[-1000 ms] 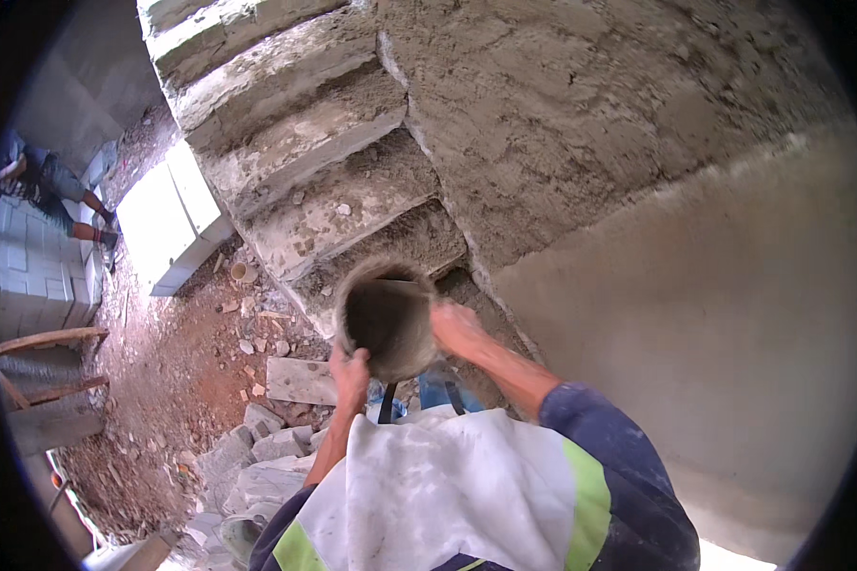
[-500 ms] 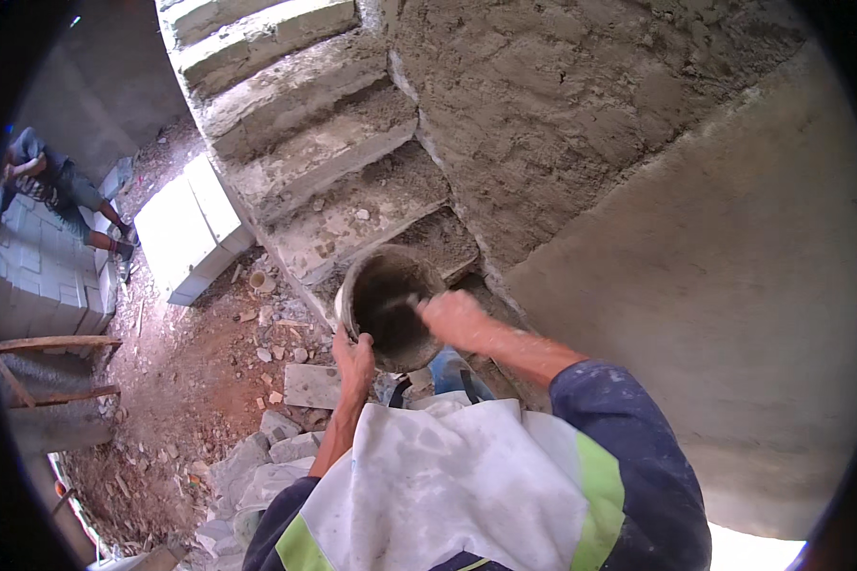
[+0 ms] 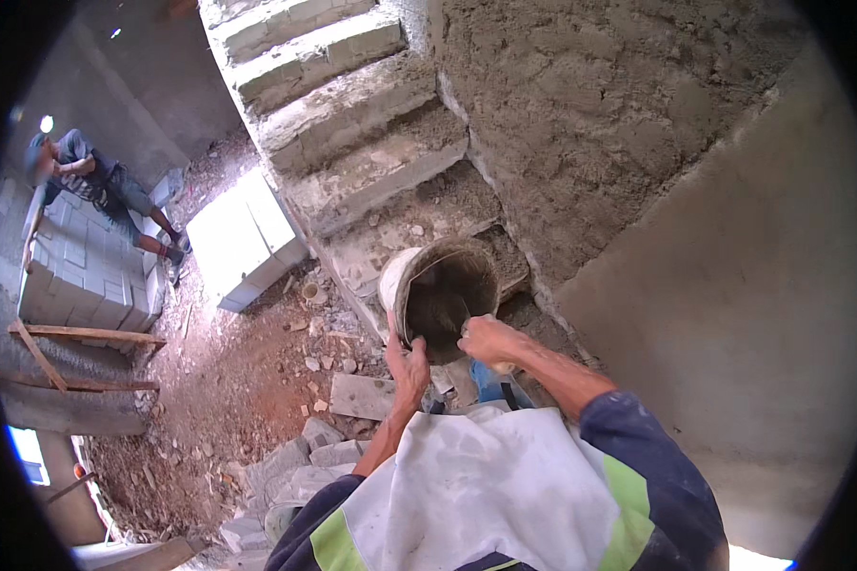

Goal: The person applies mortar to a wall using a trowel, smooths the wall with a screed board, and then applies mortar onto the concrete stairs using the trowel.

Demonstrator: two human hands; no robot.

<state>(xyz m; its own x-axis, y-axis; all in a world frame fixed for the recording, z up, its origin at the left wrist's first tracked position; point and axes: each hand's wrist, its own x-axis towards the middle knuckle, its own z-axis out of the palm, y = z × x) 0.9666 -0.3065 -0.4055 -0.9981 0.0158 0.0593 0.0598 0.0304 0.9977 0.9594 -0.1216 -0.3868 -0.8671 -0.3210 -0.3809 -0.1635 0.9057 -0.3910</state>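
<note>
My left hand [image 3: 407,357] grips the near left side of a mortar-crusted bucket [image 3: 390,277], thumb over the rim; the bucket is tilted, its dark inside facing me. My right hand [image 3: 484,341] is closed on a small tool with a light handle, at the bucket's right rim; the tool's other end is inside, too dim to make out clearly. Just beyond the bucket are rough concrete steps [image 3: 387,162], coated in crumbs and mortar. Blue cloth [image 3: 490,381] and dark straps show under my arms.
A coarse rendered wall [image 3: 602,143] meets smooth plaster [image 3: 714,324] at right. Left, a person [image 3: 95,176] leans on stacked pale blocks [image 3: 81,285]; another white block stack [image 3: 238,233] stands beside the stairs. Wooden boards [image 3: 86,333] and rubble [image 3: 314,447] lie lower left.
The view has shifted, showing more of the person at left. My right hand moved into the bucket, then back toward its lower right rim; the bucket's pale outer side now shows.
</note>
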